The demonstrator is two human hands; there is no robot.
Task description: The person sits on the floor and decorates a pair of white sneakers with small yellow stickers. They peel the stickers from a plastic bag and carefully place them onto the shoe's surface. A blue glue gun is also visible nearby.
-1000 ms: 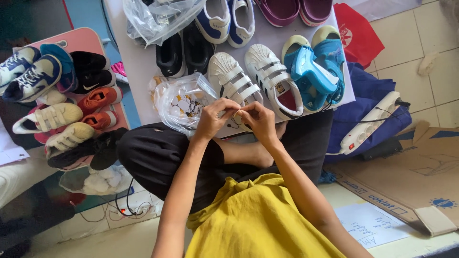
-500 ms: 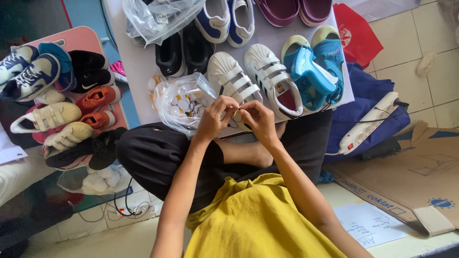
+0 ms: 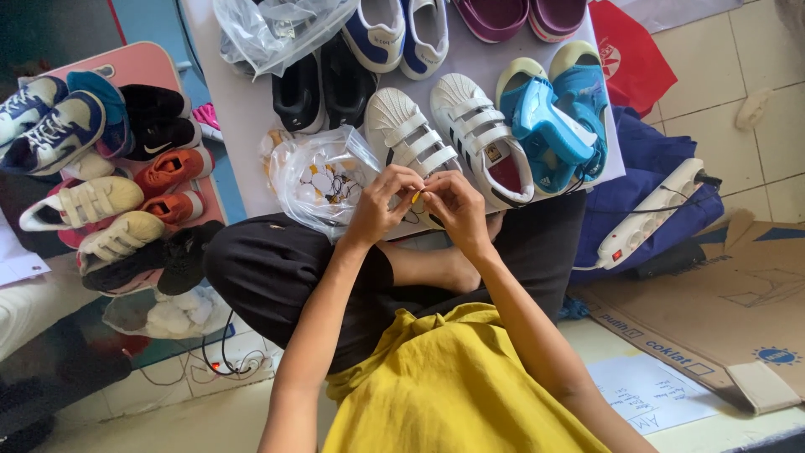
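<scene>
While pinched between the fingertips of both hands, small yellow piece [image 3: 417, 196] held just above the near edge of the counter [image 3: 243, 126], too small to identify further. Left hand [image 3: 381, 205] curled, thumb and forefinger closed on that piece from the left; right hand [image 3: 457, 205] likewise curled, grip closed on the same piece from the right, fingertips of the two hands touching. Directly behind the hands, pair of white strap sneakers [image 3: 449, 138] lying toes away from the body, the right hand overlapping the heel end of one. Just left of the left hand, crumpled clear plastic bag [image 3: 319, 180] with small dark-and-white items inside, resting on the counter edge. Right of the sneakers, blue sandals [image 3: 553, 117] with pale green soles; farther back, black shoes [image 3: 323, 84], blue-and-white shoes [image 3: 398, 33], maroon slip-ons [image 3: 524, 17] and a second clear bag [image 3: 268, 29]. Off to the left, pink tray [image 3: 142, 67] crowded with small shoes in orange, cream, black and blue. On the floor to the right, white power strip [image 3: 650, 222] lying on dark blue cloth [image 3: 646, 168], next to flattened cardboard [image 3: 721, 302]. Below the hands, crossed legs in black and a yellow shirt [image 3: 453, 386].
</scene>
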